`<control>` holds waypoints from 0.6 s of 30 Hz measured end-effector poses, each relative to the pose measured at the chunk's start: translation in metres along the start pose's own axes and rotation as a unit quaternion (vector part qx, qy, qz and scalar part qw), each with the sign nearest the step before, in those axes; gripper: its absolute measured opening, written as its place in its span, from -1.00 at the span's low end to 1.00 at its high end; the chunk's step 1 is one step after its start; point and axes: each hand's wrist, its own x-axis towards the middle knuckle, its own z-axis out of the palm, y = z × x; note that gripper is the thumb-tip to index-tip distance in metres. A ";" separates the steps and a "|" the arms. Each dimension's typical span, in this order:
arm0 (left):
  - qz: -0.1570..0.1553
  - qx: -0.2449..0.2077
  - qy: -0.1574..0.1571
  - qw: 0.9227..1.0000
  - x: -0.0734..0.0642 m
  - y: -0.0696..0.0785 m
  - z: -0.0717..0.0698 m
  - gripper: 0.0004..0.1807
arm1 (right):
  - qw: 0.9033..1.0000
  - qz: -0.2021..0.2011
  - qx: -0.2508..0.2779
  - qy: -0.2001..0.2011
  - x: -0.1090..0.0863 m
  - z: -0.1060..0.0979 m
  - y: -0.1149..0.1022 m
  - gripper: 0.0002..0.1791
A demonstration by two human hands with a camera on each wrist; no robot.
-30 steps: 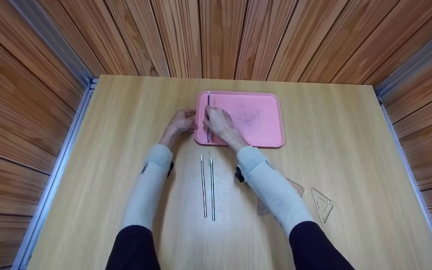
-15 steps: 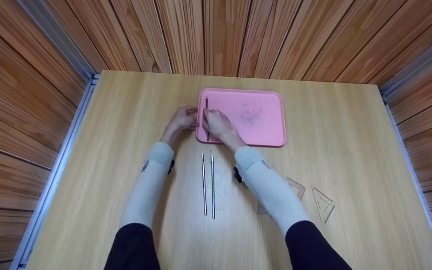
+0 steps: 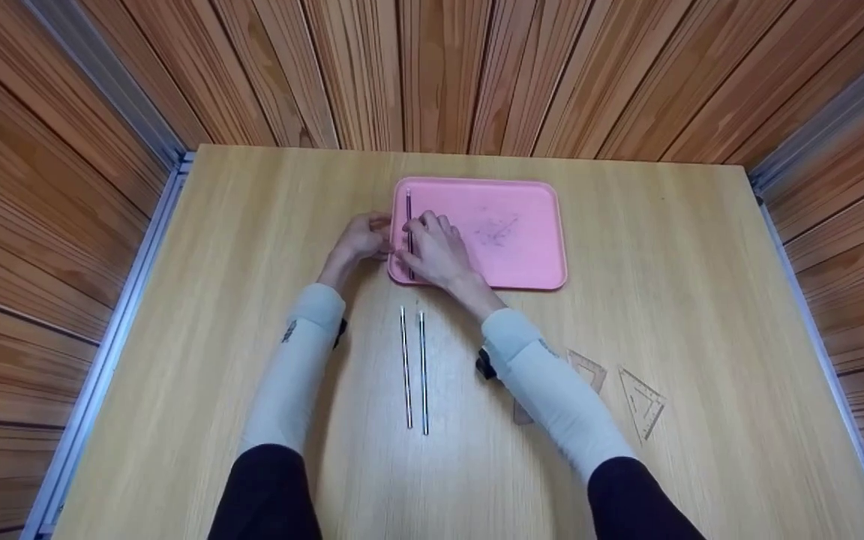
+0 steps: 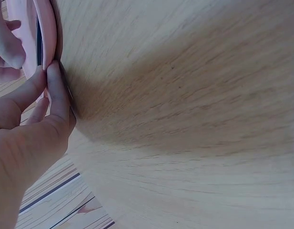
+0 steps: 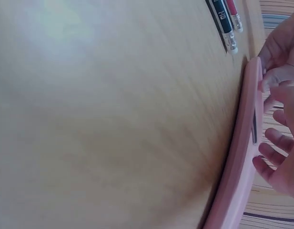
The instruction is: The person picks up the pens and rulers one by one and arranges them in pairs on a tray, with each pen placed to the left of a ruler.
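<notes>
Dark pencil (image 3: 409, 206) partly behind the right grip (image 3: 438, 251), clear drafting tool (image 3: 588, 369) partly behind sleeve (image 3: 558, 390)

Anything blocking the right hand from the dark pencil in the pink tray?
Nothing visible: the right hand is over the dark pencil in the pink tray; contact is unclear. The left hand pinches the tray's left rim, beside the pencil, not between.

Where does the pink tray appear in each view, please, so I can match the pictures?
Head: pink tray, just above and right of centre.
Left wrist: pink tray, cut off at top left.
Right wrist: pink tray, its edge running down the right side.
Shared landmark: the left hand, at the tray's edge.
</notes>
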 end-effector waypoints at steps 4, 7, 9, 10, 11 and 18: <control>0.004 0.006 0.008 1.000 -0.001 -0.002 -0.002 -0.32 | 1.000 -0.005 -0.007 -0.002 -0.014 -0.006 0.002 -0.24; 0.004 0.008 0.017 1.000 -0.003 -0.001 -0.005 -0.31 | 1.000 -0.003 -0.013 -0.009 -0.024 -0.011 0.004 -0.08; 0.006 0.009 0.014 1.000 -0.003 -0.001 -0.004 -0.29 | 1.000 0.004 -0.026 -0.014 -0.033 -0.014 0.006 0.01; 0.004 0.008 0.013 1.000 -0.003 0.000 -0.003 -0.29 | 0.999 0.007 -0.031 -0.016 -0.038 -0.015 0.008 0.04; 0.002 0.007 0.010 1.000 -0.002 0.000 -0.002 -0.29 | 0.999 0.010 -0.037 -0.018 -0.043 -0.016 0.009 0.07; -0.011 0.000 0.005 1.000 -0.001 0.000 0.003 -0.28 | 0.997 0.004 -0.066 -0.024 -0.077 -0.018 0.019 0.20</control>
